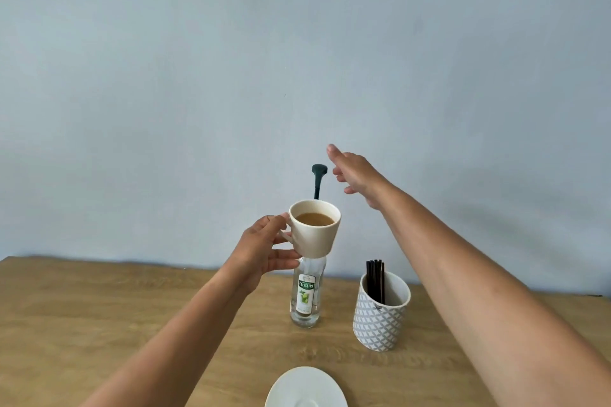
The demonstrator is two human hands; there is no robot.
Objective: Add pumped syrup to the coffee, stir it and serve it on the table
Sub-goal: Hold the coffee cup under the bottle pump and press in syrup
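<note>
Behind everything was a plain pale blue wall (231, 59), and below it the wooden table (99, 324) where I worked. At the centre of it all was the one cup of coffee (315, 228), cream-coloured and filled with milky brown drink. My left hand (264, 246) gripped it by the handle side, fingers closed around it, holding it in the air in front of the syrup bottle (305, 294). I judged I held it there so the pump spout could drop syrup straight into it; the spout's outlet was hidden behind the cup, so I could not tell how well they lined up.

One dark pump head (319, 172) stood on its raised stem above the cup's rim. My right hand (355, 175) reached toward it, fingers spread and holding nothing, just beside the pump top but not yet on it. Pressing it down looked to be the step in hand.

Further out, to the right of the single clear bottle, stood one patterned holder (380, 317) with a small bundle of dark stir sticks (375, 279) upright in it. They were packed too close for me to count. Nearest me, at the bottom edge, lay one white saucer (305, 388), bare, presumably waiting for the cup once it was stirred.
</note>
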